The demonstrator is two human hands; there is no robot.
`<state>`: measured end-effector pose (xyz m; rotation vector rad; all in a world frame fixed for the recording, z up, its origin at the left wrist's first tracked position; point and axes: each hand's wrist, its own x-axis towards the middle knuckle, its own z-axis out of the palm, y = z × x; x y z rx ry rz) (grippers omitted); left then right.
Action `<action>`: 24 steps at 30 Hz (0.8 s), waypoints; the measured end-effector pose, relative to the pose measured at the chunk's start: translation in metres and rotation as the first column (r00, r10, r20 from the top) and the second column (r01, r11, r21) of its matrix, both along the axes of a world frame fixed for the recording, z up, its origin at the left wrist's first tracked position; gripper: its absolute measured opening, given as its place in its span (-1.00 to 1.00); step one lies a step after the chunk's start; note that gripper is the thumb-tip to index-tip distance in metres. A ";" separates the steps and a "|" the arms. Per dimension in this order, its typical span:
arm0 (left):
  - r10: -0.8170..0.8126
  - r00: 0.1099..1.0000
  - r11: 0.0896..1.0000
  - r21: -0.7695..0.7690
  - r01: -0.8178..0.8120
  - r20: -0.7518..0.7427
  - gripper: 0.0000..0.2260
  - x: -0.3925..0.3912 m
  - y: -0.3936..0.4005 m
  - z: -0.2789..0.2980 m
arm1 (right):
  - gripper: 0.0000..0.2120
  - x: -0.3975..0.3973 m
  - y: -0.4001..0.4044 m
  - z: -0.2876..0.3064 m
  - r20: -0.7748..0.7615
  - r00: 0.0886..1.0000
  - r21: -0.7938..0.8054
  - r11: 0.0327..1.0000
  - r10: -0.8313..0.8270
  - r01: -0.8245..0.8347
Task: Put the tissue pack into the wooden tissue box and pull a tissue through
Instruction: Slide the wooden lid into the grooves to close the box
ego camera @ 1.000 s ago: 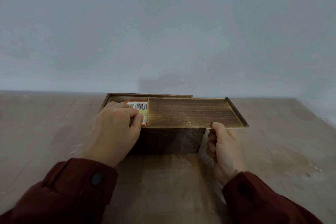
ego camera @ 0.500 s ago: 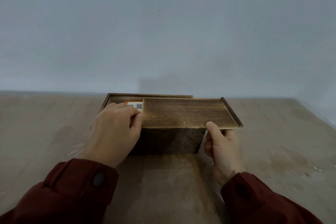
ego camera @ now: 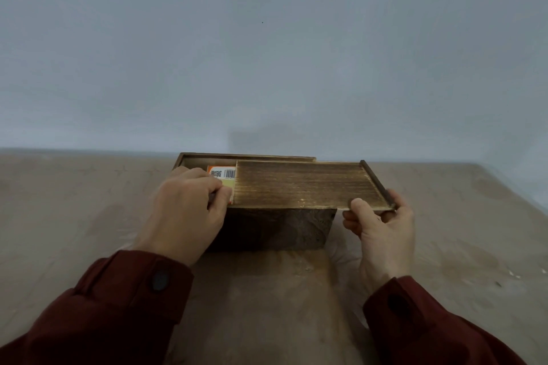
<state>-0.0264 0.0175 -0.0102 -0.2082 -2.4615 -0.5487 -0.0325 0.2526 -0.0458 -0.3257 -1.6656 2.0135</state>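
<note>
The dark wooden tissue box (ego camera: pixel 275 228) stands on the table in front of me. Its sliding lid (ego camera: pixel 305 183) covers most of the top and sticks out past the box's right end. In the gap at the left, the orange and white tissue pack (ego camera: pixel 222 173) shows its barcode from inside the box. My left hand (ego camera: pixel 184 210) grips the box's left end, fingers curled over the rim beside the pack. My right hand (ego camera: pixel 382 225) holds the lid's near right corner, thumb on top and fingers around the end rail.
The beige table (ego camera: pixel 444 231) is stained and runs back to a plain grey wall (ego camera: pixel 267 53). Its right edge slants off at the far right. Dark red sleeves cover both my forearms.
The lid has slid left over the box, narrowing the gap above the tissue pack. My right hand has shifted right along the lid to its end rail. My left hand stays put.
</note>
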 end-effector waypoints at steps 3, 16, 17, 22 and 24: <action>0.048 0.999 0.999 -0.007 -0.048 -0.010 -0.92 0.002 -0.009 0.000 | -0.40 -0.001 0.000 -0.001 0.000 1.000 -0.001 1.000 -0.001 0.001; 0.234 0.965 0.951 0.176 -0.253 0.121 -0.57 0.009 -0.027 -0.005 | -0.45 -0.002 -0.003 -0.004 -0.021 1.000 -0.004 1.000 -0.004 0.004; 0.239 0.962 0.945 0.195 -0.262 0.133 -0.56 0.010 -0.028 -0.006 | -0.45 -0.002 -0.003 -0.004 -0.018 1.000 0.003 1.000 -0.003 0.003; 0.220 0.964 0.931 0.263 -0.254 0.152 -0.54 0.011 -0.030 -0.010 | -0.50 -0.001 -0.005 -0.006 0.002 1.000 0.023 1.000 -0.005 0.005; 0.185 0.972 0.930 0.295 -0.221 0.145 -0.56 0.012 -0.032 -0.010 | -0.57 -0.001 -0.005 -0.007 0.009 1.000 0.034 0.999 -0.004 0.003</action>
